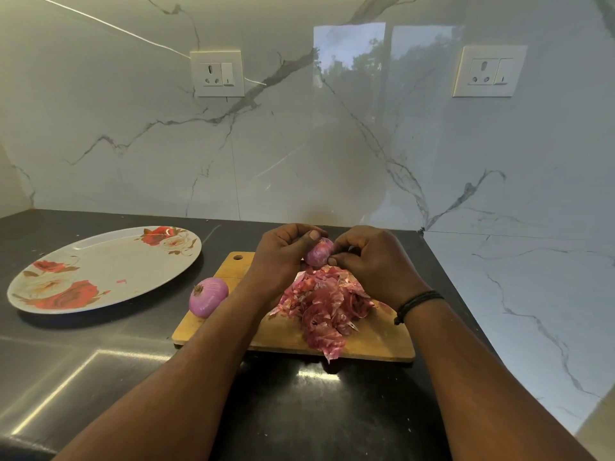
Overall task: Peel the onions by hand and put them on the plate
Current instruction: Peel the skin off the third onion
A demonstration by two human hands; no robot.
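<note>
My left hand grips a small purple onion above the far end of a wooden cutting board. My right hand pinches at the onion's right side with fingertips and thumb. A heap of red-purple onion skins lies on the board under both hands. A second onion, smooth and pale purple, sits at the board's left edge. The oval plate with red rose prints lies to the left on the dark counter and holds no onion.
The dark counter meets a marble wall behind and on the right. Two wall sockets sit high on the back wall. A black band circles my right wrist.
</note>
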